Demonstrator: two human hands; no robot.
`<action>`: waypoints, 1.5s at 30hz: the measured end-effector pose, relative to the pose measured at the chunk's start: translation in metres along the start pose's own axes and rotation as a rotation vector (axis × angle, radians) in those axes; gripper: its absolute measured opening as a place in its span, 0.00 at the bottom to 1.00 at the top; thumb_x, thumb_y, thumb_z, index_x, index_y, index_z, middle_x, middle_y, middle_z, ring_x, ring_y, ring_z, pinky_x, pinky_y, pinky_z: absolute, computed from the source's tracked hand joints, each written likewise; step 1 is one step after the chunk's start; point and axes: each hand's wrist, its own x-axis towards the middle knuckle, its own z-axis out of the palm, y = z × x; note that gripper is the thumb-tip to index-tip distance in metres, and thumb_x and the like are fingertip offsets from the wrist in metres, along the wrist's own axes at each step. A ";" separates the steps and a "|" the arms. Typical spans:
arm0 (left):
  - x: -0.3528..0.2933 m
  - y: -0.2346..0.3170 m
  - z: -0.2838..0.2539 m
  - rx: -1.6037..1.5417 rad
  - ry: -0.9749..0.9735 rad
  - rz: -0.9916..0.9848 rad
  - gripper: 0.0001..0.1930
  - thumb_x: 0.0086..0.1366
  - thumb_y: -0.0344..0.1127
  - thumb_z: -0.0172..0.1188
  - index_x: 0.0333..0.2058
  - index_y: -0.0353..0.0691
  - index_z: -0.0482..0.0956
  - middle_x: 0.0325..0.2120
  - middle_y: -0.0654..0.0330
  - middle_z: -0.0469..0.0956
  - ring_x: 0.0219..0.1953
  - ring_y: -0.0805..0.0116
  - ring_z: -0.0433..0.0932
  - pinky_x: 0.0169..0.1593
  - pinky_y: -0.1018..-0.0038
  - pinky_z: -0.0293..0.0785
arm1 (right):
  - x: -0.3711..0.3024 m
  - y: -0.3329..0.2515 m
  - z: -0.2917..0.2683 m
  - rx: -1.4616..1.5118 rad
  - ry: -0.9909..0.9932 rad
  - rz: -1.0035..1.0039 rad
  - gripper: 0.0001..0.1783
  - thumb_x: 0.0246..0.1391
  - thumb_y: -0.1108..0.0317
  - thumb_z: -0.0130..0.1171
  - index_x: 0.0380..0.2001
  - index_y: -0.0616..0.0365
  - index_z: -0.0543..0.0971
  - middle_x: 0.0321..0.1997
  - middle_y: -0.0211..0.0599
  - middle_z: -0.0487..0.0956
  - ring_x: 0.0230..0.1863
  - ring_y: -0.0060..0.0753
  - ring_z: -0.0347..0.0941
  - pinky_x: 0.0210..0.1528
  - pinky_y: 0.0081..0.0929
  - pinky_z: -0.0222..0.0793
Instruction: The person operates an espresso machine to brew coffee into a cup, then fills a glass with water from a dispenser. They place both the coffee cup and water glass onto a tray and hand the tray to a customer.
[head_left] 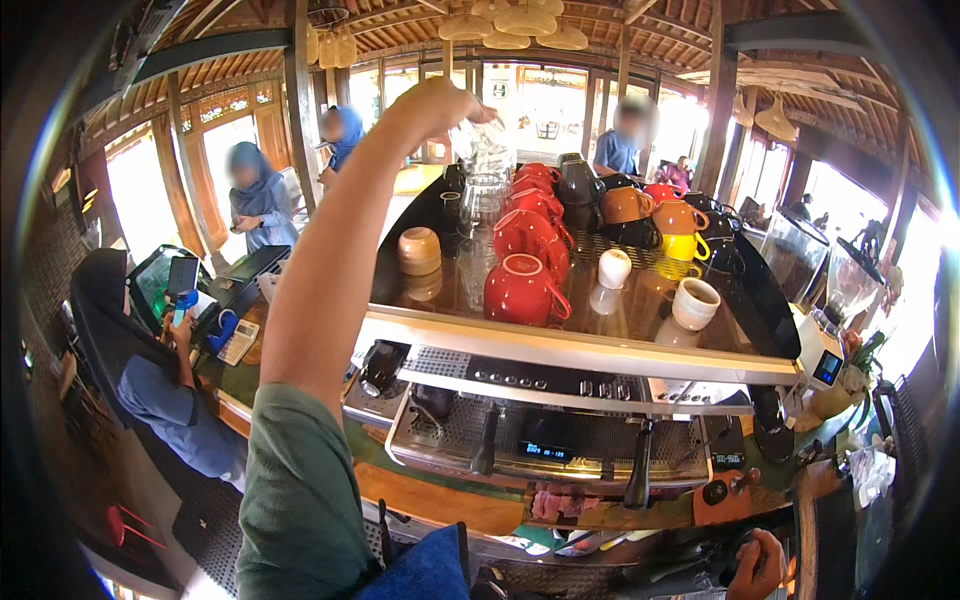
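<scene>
My left arm reaches up over the top of the espresso machine. My left hand is closed on a clear drinking glass, fingers at its upper end. Below it stands another clear glass; whether the two touch I cannot tell. To the right, red cups form a row, mostly upside down. Low at the right edge of the counter, my right hand has its fingers curled against something dark that I cannot make out.
Other cups on the machine's top include a wooden-looking cup, a white cup and a yellow cup. Portafilter handles jut forward below. A grinder stands right. A co-worker holds a phone at left; others stand beyond.
</scene>
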 end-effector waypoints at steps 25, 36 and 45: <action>-0.931 -0.221 0.105 -1.811 -0.126 -0.633 0.46 0.68 0.33 0.74 0.77 0.36 0.54 0.66 0.55 0.73 0.70 0.62 0.70 0.71 0.63 0.67 | -0.357 -0.351 0.143 1.283 -2.170 -0.159 0.63 0.51 0.58 0.87 0.82 0.58 0.57 0.78 0.48 0.69 0.78 0.41 0.67 0.81 0.42 0.62; -1.183 -0.443 -0.142 -1.182 0.548 -0.982 0.41 0.51 0.24 0.86 0.62 0.39 0.72 0.56 0.58 0.79 0.60 0.63 0.79 0.62 0.64 0.80 | -0.638 -0.609 0.264 0.884 -2.268 0.212 0.36 0.58 0.51 0.81 0.62 0.61 0.82 0.56 0.41 0.87 0.50 0.33 0.87 0.50 0.31 0.84; -1.342 -0.728 -0.243 -0.745 0.844 -1.189 0.51 0.46 0.26 0.89 0.66 0.42 0.67 0.51 0.54 0.81 0.55 0.62 0.83 0.60 0.63 0.84 | -0.768 -0.499 0.468 0.176 -2.259 0.260 0.21 0.73 0.58 0.60 0.23 0.54 0.81 0.19 0.35 0.77 0.15 0.31 0.68 0.17 0.38 0.60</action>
